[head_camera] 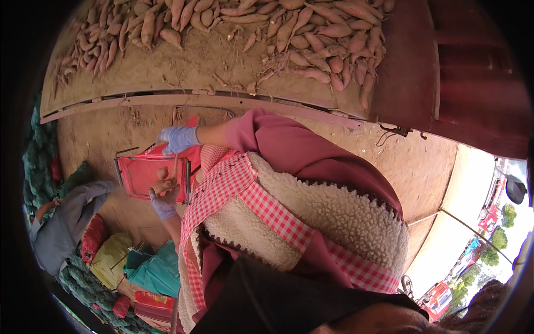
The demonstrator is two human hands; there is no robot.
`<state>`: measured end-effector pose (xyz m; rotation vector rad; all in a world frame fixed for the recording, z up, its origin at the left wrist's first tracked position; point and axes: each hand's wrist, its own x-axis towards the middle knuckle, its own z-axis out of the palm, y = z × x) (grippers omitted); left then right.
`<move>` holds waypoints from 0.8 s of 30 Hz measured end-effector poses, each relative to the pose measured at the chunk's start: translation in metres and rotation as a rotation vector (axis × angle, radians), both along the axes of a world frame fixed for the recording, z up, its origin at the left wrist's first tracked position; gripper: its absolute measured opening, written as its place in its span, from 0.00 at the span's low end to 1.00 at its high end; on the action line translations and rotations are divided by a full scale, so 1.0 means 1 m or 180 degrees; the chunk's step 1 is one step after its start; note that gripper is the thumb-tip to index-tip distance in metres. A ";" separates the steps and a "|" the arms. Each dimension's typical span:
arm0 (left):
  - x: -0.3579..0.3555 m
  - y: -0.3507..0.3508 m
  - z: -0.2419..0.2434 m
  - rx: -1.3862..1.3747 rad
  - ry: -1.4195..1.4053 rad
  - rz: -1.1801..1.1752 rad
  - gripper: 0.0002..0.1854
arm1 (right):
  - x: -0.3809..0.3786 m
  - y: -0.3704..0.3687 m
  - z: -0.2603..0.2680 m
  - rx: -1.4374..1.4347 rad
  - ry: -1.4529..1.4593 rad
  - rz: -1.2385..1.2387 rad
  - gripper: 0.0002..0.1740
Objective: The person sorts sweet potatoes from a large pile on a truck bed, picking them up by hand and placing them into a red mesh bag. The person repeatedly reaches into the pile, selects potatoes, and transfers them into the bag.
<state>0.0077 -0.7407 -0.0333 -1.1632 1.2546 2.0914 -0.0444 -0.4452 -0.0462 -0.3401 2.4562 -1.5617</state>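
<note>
My left hand [164, 203], in a pale thin glove, holds sweet potatoes [162, 185] at the near side of a red bag [137, 173]. The bag's mouth is spread over a dark metal frame [188, 179]. Another small sweet potato [162, 172] shows just past my left fingers; whether it touches them is unclear. Over the bag's other side is my blurred right hand [178, 140], in a bluish glove. A thin root [175, 165] extends from beneath it towards my left hand, and I cannot tell if the right fingers grip it.
Heaps of sweet potatoes [333, 41] lie on a dusty platform [200, 67] with a hinged metal edge. Another person [66, 225] bends beside filled green net sacks [89, 284]. A teal bag [156, 267] and folded red bags [153, 307] lie nearby. A red metal panel [475, 79] stands at right.
</note>
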 end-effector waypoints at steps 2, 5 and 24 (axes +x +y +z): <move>-0.003 0.005 -0.013 -0.0321 -0.0188 0.0402 0.40 | 0.011 0.086 -0.017 0.0848 0.0272 -0.0891 0.23; 0.000 -0.040 -0.045 0.0050 -0.0272 0.0466 0.35 | 0.063 0.222 -0.002 0.1916 -0.0476 -0.2895 0.12; -0.025 0.234 0.009 0.0322 0.0968 -0.2164 0.28 | 0.232 0.424 -0.021 0.2603 -0.2269 -0.3558 0.29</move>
